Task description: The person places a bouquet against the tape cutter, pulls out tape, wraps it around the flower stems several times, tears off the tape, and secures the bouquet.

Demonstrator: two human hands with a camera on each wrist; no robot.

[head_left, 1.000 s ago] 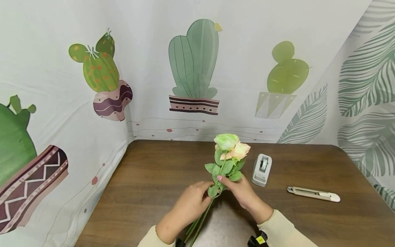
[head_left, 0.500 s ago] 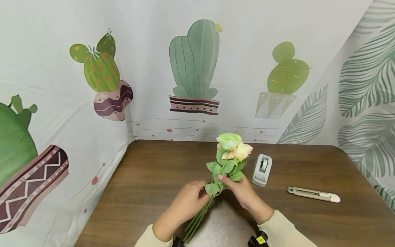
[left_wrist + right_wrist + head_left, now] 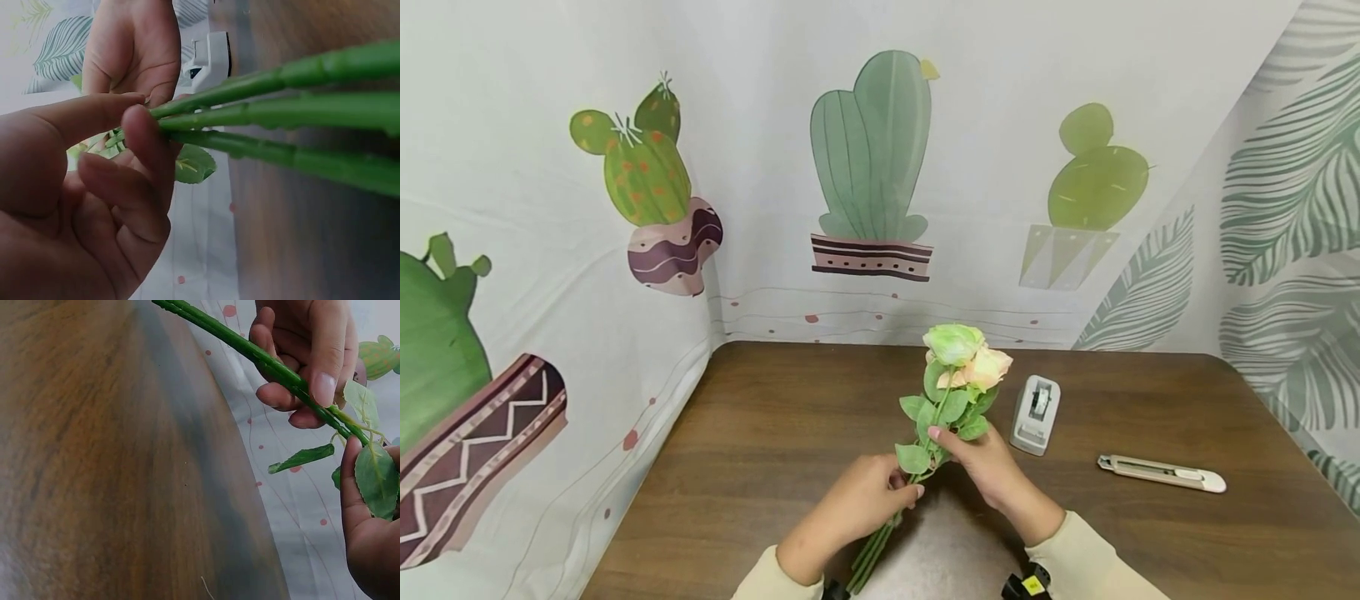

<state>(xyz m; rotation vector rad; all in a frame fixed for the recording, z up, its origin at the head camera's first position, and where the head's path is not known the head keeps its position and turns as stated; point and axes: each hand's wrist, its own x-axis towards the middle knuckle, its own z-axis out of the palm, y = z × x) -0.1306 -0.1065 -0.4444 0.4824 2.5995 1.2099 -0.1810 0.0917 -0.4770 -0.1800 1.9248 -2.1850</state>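
Observation:
A bunch of roses leans over the table, with a pale green rose (image 3: 953, 343) beside a peach rose (image 3: 985, 368). My right hand (image 3: 988, 467) grips the bunch among the leaves under the blooms, thumb across the front. Just below it, my left hand (image 3: 865, 496) pinches the stems between thumb and fingers. Three green stems (image 3: 300, 115) spread out from that pinch in the left wrist view. In the right wrist view, the left thumb presses along the stems (image 3: 275, 369), and a serrated leaf (image 3: 377, 478) partly covers the right hand.
On the brown wooden table (image 3: 760, 442), a white tape dispenser (image 3: 1036, 415) stands just right of the bunch. Farther right lies a beige utility knife (image 3: 1161, 473). A white cloth (image 3: 760, 167) printed with cacti hangs behind the table.
The lower stem ends have drawn closer together and moved up. My left hand has shifted slightly down the stems, its thumb now reaching across them. The right hand keeps its hold.

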